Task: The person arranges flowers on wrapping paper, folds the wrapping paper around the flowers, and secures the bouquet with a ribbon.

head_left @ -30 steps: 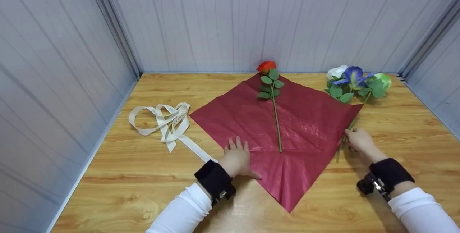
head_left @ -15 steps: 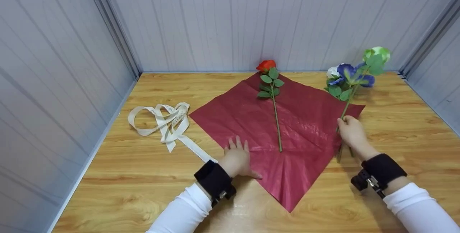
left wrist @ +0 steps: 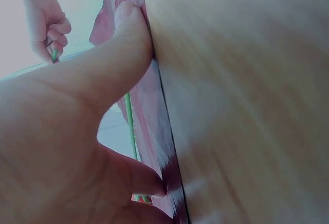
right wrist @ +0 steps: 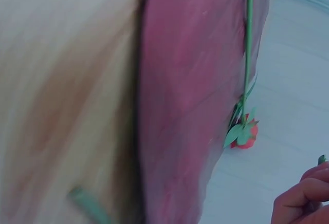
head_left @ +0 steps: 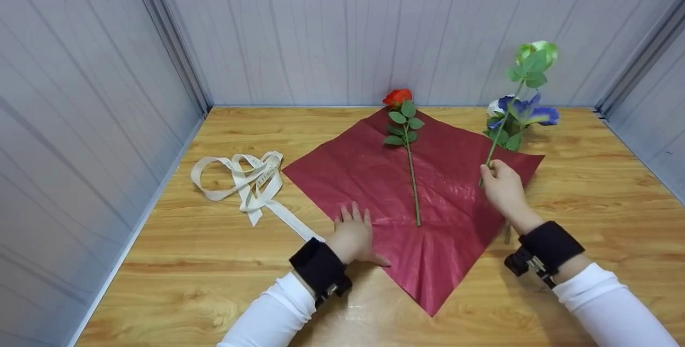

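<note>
The left hand (head_left: pixel 354 234) lies flat, fingers spread, on the near-left edge of the red paper (head_left: pixel 353 167), unmoved. Farther off, the right hand (head_left: pixel 504 189), fingers curled, pinches the stem of the green flower (head_left: pixel 535 63), now lifted off the table's right side and over the paper. That seems to bring a second flower toward the red rose (head_left: pixel 397 97), leaving the blue flower (head_left: pixel 529 111) behind.

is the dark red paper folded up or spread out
Spread out: the dark red paper lies as a wide diamond, creased near its front corner, with the red flower across it and the left hand resting on one edge.
</note>
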`<state>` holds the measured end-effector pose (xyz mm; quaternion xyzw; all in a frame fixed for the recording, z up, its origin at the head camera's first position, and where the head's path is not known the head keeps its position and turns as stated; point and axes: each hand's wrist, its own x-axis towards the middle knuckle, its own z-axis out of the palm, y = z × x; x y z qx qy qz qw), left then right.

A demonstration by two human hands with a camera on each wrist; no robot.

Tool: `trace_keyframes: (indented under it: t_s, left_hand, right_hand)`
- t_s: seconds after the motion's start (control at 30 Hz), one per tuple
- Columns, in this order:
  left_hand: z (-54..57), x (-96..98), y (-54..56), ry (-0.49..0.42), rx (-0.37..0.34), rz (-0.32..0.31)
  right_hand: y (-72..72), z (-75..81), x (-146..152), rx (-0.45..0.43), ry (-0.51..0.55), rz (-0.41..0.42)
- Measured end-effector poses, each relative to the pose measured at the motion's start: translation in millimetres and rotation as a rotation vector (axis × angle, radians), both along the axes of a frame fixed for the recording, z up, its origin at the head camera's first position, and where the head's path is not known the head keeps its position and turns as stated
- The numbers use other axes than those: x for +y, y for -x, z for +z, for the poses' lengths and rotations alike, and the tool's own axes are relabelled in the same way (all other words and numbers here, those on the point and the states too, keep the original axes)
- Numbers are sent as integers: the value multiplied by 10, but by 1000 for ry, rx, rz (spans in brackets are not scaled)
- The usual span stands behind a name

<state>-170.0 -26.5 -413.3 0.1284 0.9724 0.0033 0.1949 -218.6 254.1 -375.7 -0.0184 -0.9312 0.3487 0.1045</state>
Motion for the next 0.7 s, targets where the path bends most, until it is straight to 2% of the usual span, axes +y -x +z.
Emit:
trace_keyframes:
  t_s: [0.4, 0.7]
  left_hand:
    - [11, 1, -4, 2, 14, 2]
    - [-3, 2, -2, 6, 13, -2]
  right_hand:
    - [30, 105, -212, 66, 42, 19]
    - [16, 169, -319, 168, 78, 13]
